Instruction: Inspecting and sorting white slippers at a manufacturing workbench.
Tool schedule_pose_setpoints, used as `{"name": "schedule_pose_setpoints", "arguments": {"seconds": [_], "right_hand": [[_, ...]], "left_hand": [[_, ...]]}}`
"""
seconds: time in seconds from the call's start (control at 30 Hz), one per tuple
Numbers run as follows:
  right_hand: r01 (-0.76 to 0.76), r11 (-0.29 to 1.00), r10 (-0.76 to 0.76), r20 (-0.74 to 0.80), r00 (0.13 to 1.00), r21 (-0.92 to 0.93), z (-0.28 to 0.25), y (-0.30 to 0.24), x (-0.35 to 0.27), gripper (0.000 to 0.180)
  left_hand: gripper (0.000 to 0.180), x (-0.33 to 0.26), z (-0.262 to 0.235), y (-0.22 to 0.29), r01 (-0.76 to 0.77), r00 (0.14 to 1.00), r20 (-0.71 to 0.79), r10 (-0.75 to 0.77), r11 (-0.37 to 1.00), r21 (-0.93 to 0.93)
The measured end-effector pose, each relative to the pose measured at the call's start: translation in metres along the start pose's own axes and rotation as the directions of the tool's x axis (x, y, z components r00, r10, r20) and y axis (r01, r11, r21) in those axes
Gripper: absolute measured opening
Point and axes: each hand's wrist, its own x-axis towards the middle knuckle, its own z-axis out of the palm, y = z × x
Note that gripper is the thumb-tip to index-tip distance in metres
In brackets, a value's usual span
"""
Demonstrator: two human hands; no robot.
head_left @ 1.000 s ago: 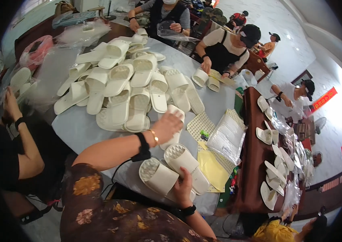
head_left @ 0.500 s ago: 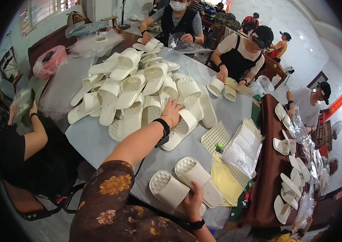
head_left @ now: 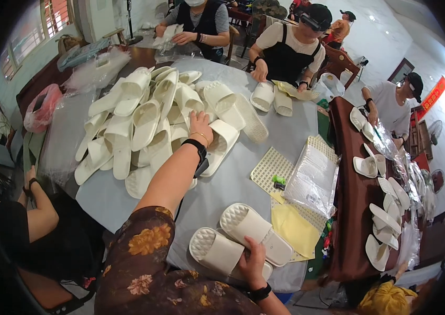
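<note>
Here, the left hand (head_left: 200, 126) was stretched far out over the round desk covered in grey cloth (head_left: 233, 184), a black wristband worn on its forearm, and was laid on the near edge of a large heap of cream-white foam slippers (head_left: 143, 118); its grip was seen only from the back, fingers curled down onto one slipper of the heap (head_left: 221, 143), and whether that slipper was actually clasped could not be told. The right hand (head_left: 252, 258) was kept close to the body at the near rim of the desk, its grip pressed around a pair of cream-white quilted slippers (head_left: 238, 236), the thumb laid over the edge of the slipper nearer the body while the other slipper rested just beside it, the two touching. To the right of the pair, a stack of clear plastic bags (head_left: 314, 178) was spread over perforated cream sheets (head_left: 271, 169) and a yellow sheet (head_left: 296, 228), with a small green object (head_left: 279, 180) set on the perforated sheet. Across the desk, other people were seated, each with slippers in hand, and further slippers were laid along a dark brown side table (head_left: 351, 210) at the right.
</note>
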Motion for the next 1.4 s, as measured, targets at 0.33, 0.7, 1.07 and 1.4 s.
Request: {"name": "schedule_pose_setpoints", "arguments": {"seconds": [0.33, 0.7, 1.07, 1.4], "right_hand": [[0.011, 1.0, -0.011, 0.006, 1.0, -0.029, -0.003, 0.002, -0.005, 0.054], [0.088, 0.994, -0.084, -0.069, 0.994, 0.059, 0.002, 0.006, -0.001, 0.058], [0.003, 0.996, 0.003, -0.064, 0.998, 0.092, -0.078, 0.048, -0.012, 0.052], [-0.252, 0.921, 0.245, -0.062, 0.967, -0.295, -0.071, 0.05, -0.039, 0.061]], "left_hand": [[0.033, -0.024, -0.022, -0.002, -0.107, 0.993, -0.052, 0.105, 0.994, -0.037], [0.058, -0.269, -0.077, 0.008, -0.347, 0.935, -0.262, 0.239, 0.767, -0.54], [0.092, -0.439, -0.047, 0.115, -0.143, 0.974, -0.221, -0.044, 0.635, -0.759], [0.078, -0.369, -0.003, 0.088, -0.378, 0.898, -0.43, 0.091, 0.661, -0.648]]}}
